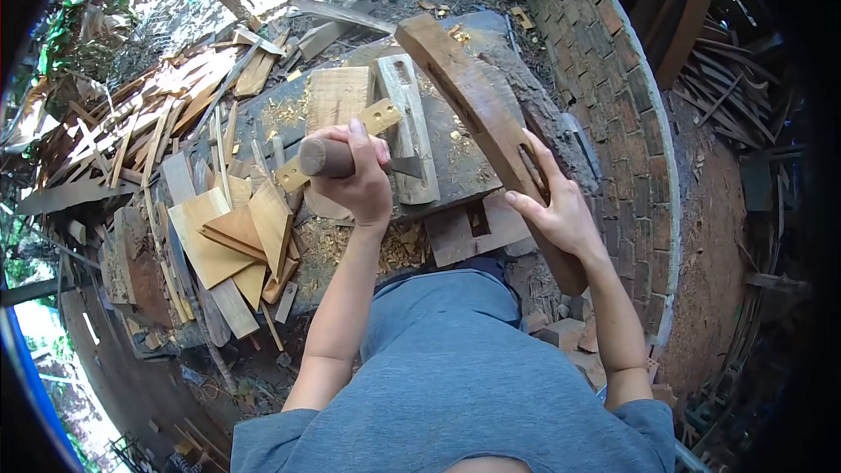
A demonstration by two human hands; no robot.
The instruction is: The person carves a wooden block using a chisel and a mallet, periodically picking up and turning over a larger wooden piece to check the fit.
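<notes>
My left hand (pixel 366 184) is closed around a chisel (pixel 321 158) by its thick round wooden handle; the metal blade points right. A pale wooden strip with holes (pixel 384 116) passes behind this hand, sticking out on both sides. My right hand (pixel 562 212) grips a long brown wooden beam (pixel 480 103) near its lower end, fingers at a slot cut in its face. The beam slants from upper left to lower right. Beneath the left hand are a light wood block (pixel 340 92) and a weathered grey piece with a slot (pixel 410 136).
Wood offcuts (pixel 223 232) are heaped at the left of the dark work surface (pixel 285 109), with shavings (pixel 337 250) scattered about. Close to my body lies a board with a square hole (pixel 469 229). A curved brick wall (pixel 613 123) runs along the right.
</notes>
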